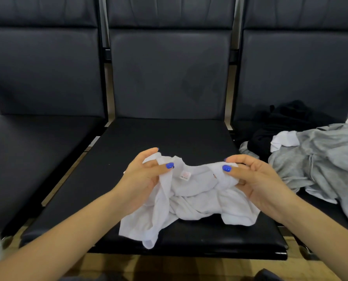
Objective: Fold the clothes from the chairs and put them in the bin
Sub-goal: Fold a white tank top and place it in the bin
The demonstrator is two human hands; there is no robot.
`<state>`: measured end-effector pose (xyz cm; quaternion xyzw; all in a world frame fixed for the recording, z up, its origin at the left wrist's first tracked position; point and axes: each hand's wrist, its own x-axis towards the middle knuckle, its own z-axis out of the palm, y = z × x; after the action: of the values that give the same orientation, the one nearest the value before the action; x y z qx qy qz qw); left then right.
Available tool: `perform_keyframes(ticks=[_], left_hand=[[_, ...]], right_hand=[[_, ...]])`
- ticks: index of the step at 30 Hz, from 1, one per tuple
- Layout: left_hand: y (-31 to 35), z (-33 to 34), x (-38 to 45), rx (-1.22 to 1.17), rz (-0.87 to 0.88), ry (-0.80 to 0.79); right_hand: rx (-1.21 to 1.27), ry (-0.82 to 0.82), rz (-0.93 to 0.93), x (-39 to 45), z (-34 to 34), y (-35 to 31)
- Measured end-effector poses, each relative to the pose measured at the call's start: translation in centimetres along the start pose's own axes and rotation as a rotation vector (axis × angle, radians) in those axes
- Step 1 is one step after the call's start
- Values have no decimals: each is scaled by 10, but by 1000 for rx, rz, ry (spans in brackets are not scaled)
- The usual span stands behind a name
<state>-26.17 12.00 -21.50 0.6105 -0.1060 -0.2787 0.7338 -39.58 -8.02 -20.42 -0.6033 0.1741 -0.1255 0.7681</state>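
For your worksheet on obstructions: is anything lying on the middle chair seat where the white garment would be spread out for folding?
Nothing visible. Both hands, left and right, pinch the white garment over the middle seat. The clothes pile lies on the right chair.

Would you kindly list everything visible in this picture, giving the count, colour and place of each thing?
chairs: three, black, padded, side by side in a row across the view
white garment: one, white with a small pink label at the neck, crumpled over the middle seat, held up at its top edge
pile of clothes: one heap, grey, black and white pieces, on the right seat
floor: wood-toned, below the seats
left hand: one, blue nails, grips the garment's left shoulder
right hand: one, blue nails, grips its right shoulder
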Motion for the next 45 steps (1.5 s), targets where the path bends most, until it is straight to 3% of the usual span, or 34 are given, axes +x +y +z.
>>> perform_keyframes(ticks=[10,26,31,34,39,45], left_hand=[[2,1,0,400,230,10],[8,-11,0,578,420,97],[12,-16,-4,602,488,74],[17,-17,-6,654,526,156],[66,-8,-38,352,652,280],[153,-3,-90,237,903,308]], right_hand=[[-193,12,6,-4,2,-3],[-366,155,-202,3,8,3],[-477,135,-283,3,13,-3],[-535,110,-323,1,15,-4],[-409,144,-342,-8,17,-22],[-219,224,-547,-40,48,-103]])
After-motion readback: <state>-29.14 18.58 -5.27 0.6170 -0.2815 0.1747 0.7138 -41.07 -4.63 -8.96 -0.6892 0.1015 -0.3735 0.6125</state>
